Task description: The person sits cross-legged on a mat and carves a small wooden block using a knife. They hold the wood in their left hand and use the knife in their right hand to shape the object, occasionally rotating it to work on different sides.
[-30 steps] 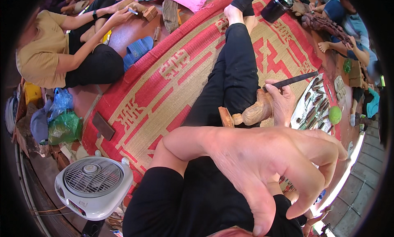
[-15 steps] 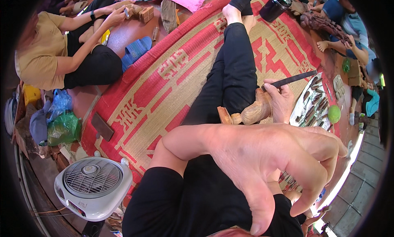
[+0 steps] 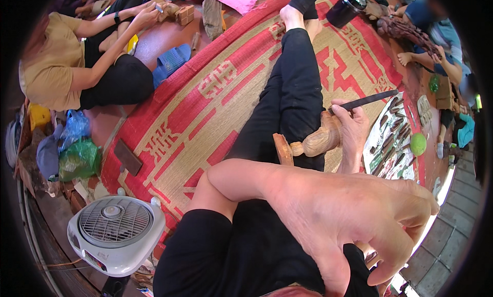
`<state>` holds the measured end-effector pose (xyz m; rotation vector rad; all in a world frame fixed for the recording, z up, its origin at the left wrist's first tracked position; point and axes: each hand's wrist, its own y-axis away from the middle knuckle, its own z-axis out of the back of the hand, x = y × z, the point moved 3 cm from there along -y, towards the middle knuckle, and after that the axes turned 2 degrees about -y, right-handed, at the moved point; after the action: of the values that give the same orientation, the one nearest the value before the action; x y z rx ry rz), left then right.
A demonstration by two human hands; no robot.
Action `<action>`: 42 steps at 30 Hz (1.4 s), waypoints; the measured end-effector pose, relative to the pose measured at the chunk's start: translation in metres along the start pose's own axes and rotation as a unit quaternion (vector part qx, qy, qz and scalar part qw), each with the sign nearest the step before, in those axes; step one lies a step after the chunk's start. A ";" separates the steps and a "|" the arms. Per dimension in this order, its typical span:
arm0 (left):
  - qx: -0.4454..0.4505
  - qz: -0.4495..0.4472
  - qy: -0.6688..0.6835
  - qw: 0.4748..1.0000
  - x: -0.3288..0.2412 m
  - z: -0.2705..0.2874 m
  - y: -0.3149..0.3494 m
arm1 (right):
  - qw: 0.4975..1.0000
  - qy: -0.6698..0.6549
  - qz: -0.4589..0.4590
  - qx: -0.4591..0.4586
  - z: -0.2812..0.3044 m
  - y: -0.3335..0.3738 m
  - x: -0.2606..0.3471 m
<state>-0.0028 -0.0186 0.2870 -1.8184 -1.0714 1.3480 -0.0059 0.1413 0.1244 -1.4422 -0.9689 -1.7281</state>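
Note:
My left hand (image 3: 344, 209) is raised close to the camera, its arm reaching across my body from the left. Its fingers are bent but apart, with the thumb hanging down, and nothing shows in it. Behind it, my right hand (image 3: 353, 126) grips a long, dark, flat file (image 3: 370, 98) that points to the right. Beside those fingers, a carved piece of brown wood (image 3: 322, 136) with a rounded body and a flat end (image 3: 283, 149) lies by my outstretched legs (image 3: 298, 91). Whether my right hand also touches the carving I cannot tell.
I sit on a red and straw-coloured mat (image 3: 215, 107). Dark carving tools (image 3: 393, 137) lie on a white sheet at right, near a green ball-like thing (image 3: 418, 144). A fan (image 3: 115, 230) stands lower left. Other people sit at upper left and upper right; a black flask (image 3: 346, 9) stands far off.
My left hand has shifted slightly down and to the right. My right hand, the file and the carving have hardly moved. The person at upper left has moved their hands a little.

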 end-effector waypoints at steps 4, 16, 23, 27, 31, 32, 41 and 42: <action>0.014 -0.125 0.009 0.992 0.001 0.010 -0.006 | 1.000 -0.002 -0.004 0.005 0.002 0.000 0.000; 0.011 -0.052 -0.018 0.998 -0.001 0.004 -0.001 | 1.000 0.006 -0.013 -0.009 0.001 0.002 0.005; 0.058 -0.072 -0.012 0.996 -0.012 0.021 -0.013 | 1.000 -0.016 -0.005 0.019 -0.001 -0.002 -0.004; 0.084 -0.104 -0.082 0.988 -0.015 0.024 -0.016 | 1.000 -0.022 -0.015 0.010 0.003 -0.001 -0.002; -0.082 -0.262 -0.048 0.960 0.004 0.006 -0.016 | 1.000 -0.011 -0.014 0.011 -0.002 0.001 0.001; -0.073 -0.209 -0.036 0.975 -0.002 0.005 -0.011 | 1.000 -0.014 -0.010 0.012 -0.001 0.001 0.000; -0.060 -0.223 0.061 0.971 0.025 -0.003 -0.010 | 1.000 -0.008 0.001 0.023 0.001 -0.002 -0.003; -0.043 -0.246 0.013 0.968 0.012 0.005 -0.013 | 1.000 -0.001 -0.006 0.028 -0.002 0.000 0.002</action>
<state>-0.0092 -0.0019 0.2909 -1.4842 -1.4656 0.9891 -0.0071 0.1396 0.1262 -1.4051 -1.0211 -1.6943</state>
